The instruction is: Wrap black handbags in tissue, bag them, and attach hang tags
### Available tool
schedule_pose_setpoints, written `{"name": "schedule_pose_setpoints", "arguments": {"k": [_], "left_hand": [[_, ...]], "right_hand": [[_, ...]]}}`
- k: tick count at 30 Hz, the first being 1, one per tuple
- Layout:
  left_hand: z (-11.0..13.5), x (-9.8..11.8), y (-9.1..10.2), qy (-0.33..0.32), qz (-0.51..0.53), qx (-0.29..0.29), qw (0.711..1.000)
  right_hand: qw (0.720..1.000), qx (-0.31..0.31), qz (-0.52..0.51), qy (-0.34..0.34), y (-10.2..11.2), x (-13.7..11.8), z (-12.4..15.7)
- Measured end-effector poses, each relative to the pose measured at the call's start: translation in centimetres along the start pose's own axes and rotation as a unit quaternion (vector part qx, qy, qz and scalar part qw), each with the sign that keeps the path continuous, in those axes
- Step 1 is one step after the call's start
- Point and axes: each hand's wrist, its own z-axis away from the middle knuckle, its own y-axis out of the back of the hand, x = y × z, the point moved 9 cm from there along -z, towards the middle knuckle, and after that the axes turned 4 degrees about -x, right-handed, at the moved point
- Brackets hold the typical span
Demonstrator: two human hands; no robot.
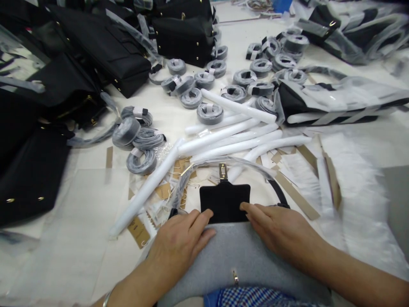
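A handbag lies in front of me with its grey inner side (243, 260) up and a black flap (225, 200) with a gold clasp (223, 171) pointing away. My left hand (182, 241) lies flat on the grey surface at the flap's left corner, fingers stretched out. My right hand (277, 230) rests flat at the flap's right corner, fingertips touching the black leather. Neither hand holds anything. A plastic-wrapped strap (230, 164) arcs behind the flap.
Several white foam tubes (233, 136) lie across the middle of the table. Many rolled grey wrapped straps (209, 113) are scattered beyond. Black handbags (115, 51) fill the left and back. Plastic-bagged items (335, 100) lie right, cardboard tags (139, 230) near left.
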Motion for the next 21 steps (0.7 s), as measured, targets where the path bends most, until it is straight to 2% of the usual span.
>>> {"name": "schedule_pose_setpoints", "arguments": {"k": [2, 4, 7, 10, 13, 16, 18, 21], "left_hand": [[-0.2, 0.0, -0.5, 0.002, -0.018, -0.008, 1.000], [-0.4, 0.6, -0.7, -0.010, -0.030, -0.011, 0.999], [-0.4, 1.8, -0.5, -0.024, -0.043, -0.003, 0.999], [-0.2, 3.3, 0.5, -0.032, -0.056, 0.051, 0.997], [0.4, 4.6, 0.9, -0.057, -0.047, 0.074, 0.995], [1.5, 4.9, 0.9, -0.052, -0.012, 0.064, 0.997], [2.6, 5.1, 0.9, -0.049, 0.007, 0.043, 0.998], [4.1, 5.8, 0.0, -0.062, 0.009, -0.034, 0.997]], "right_hand": [[0.999, -0.026, 0.018, -0.006, -0.9, -0.1, -0.3], [0.999, -0.027, 0.031, -0.011, -1.1, -0.3, -0.4], [0.999, 0.034, 0.038, 0.010, 0.1, -1.2, 0.0], [0.992, 0.098, 0.021, 0.072, 1.4, -2.6, 1.0], [0.992, 0.100, -0.013, 0.081, 1.7, -3.2, 2.2], [0.996, 0.061, -0.018, 0.058, 1.2, -3.6, 3.7], [0.997, 0.039, -0.003, 0.070, 0.8, -4.4, 4.7], [0.998, 0.012, 0.010, 0.065, 0.1, -5.0, 5.6]]}}
